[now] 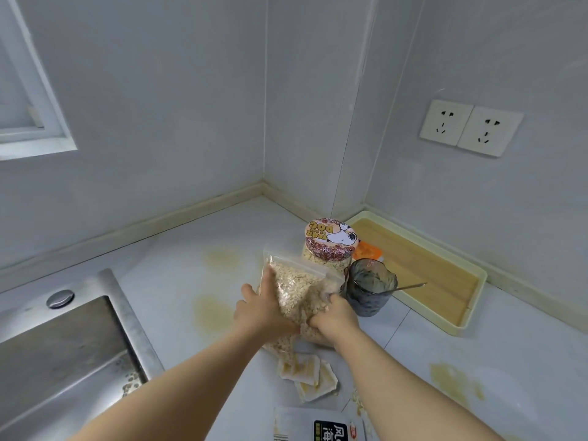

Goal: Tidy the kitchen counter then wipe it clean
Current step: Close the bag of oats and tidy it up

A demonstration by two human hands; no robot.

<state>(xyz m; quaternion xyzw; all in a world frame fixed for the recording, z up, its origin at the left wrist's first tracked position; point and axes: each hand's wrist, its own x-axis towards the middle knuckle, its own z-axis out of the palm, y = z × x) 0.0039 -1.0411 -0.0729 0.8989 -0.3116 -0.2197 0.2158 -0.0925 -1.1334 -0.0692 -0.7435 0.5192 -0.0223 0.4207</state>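
Note:
A clear zip bag of oats (294, 289) stands on the white counter (165, 281), held between both hands. My left hand (259, 308) presses flat against its left side, fingers stretched up along the plastic. My right hand (335, 315) grips the bag's lower right part with curled fingers. Right behind the bag is a jar of oats (329, 246) with a pink cartoon-dog lid. A dark glass (370, 289) with a metal spoon in it stands just right of the bag. Yellowish stains (208, 310) mark the counter.
A steel sink (63, 348) fills the lower left. A cream tray (423, 272) with a wooden base lies against the right wall, an orange packet (367, 251) on its near end. Crumpled stained tissues (310, 375) and a white package (318, 424) lie near the front. Two sockets (471, 127) are on the wall.

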